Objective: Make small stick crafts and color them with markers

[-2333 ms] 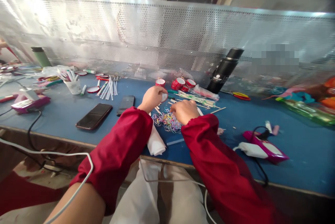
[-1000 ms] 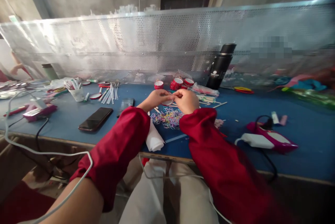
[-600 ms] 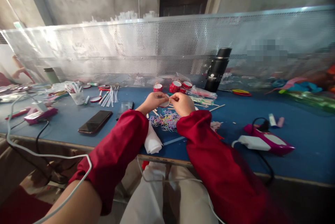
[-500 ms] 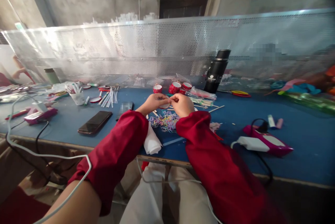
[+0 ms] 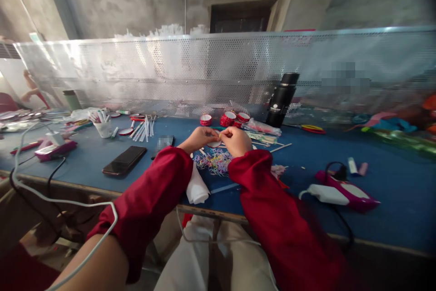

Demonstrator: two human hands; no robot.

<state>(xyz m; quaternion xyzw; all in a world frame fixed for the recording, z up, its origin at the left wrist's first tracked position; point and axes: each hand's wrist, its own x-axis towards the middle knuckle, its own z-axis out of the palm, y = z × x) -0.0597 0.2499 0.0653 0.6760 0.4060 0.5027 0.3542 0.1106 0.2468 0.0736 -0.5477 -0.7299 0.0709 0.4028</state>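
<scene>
Both my hands meet over the blue table point(image 5: 85, 159), just above a heap of small coloured rubber bands point(image 5: 214, 162). My left hand point(image 5: 199, 138) is closed in a pinch on a small round white disc point(image 5: 214, 144). My right hand point(image 5: 235, 140) is closed too, its fingertips touching the same disc from the right. Red sleeves cover both forearms. A folded white cloth point(image 5: 196, 187) lies under my left forearm.
Two dark phones point(image 5: 124, 160) lie to the left. Red-and-white caps point(image 5: 229, 118), white sticks point(image 5: 145, 125) and a black flask point(image 5: 281, 99) stand behind my hands. Pink-and-white corded tools point(image 5: 342, 191) lie right and left point(image 5: 54, 148). A perforated metal screen point(image 5: 218, 71) closes the far edge.
My right hand left the rubber band heap and joined my left hand on the disc. The view has tilted upward; the hands have barely shifted since.
</scene>
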